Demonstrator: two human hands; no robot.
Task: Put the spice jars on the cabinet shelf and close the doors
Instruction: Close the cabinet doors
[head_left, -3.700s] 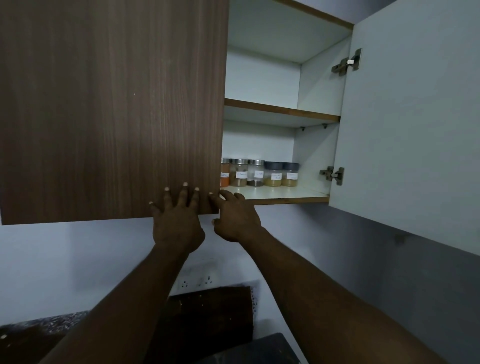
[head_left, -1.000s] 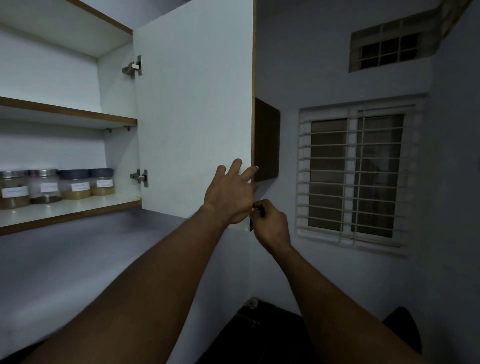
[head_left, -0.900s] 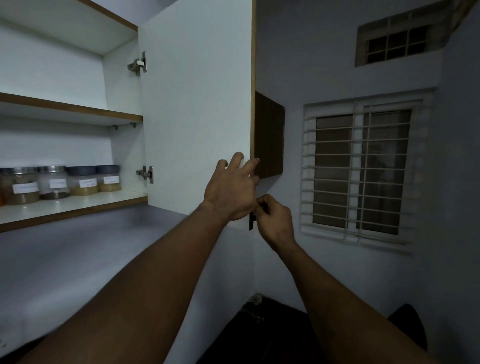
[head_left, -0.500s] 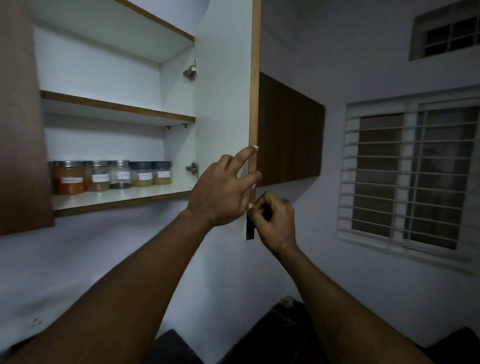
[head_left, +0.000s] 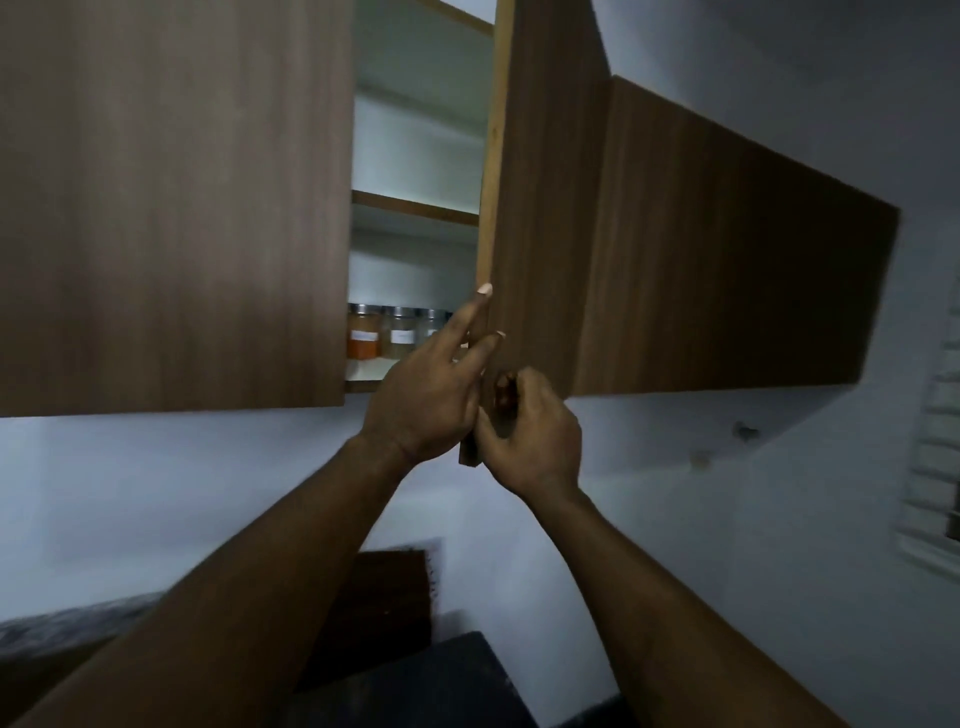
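The wall cabinet's left door (head_left: 171, 208) is closed. Its right door (head_left: 540, 208) stands partly ajar, brown face toward me. My left hand (head_left: 431, 384) lies against the door's free edge with straight fingers. My right hand (head_left: 530, 436) grips the door's lower corner with curled fingers. Through the gap, spice jars (head_left: 400, 338) stand in a row on the lower shelf (head_left: 366, 376); an orange-filled one (head_left: 362, 339) is leftmost. Other jars are hidden behind the door and my left hand.
A second brown cabinet (head_left: 727, 260) hangs to the right. A barred window (head_left: 935, 467) is at the far right edge. Below are the white wall (head_left: 182, 493), a dark board (head_left: 384, 608) and a dark counter (head_left: 415, 691).
The right door has swung further toward closed, so its brown face now shows and the gap is narrower. Both hands moved left with it. The view turned back left.
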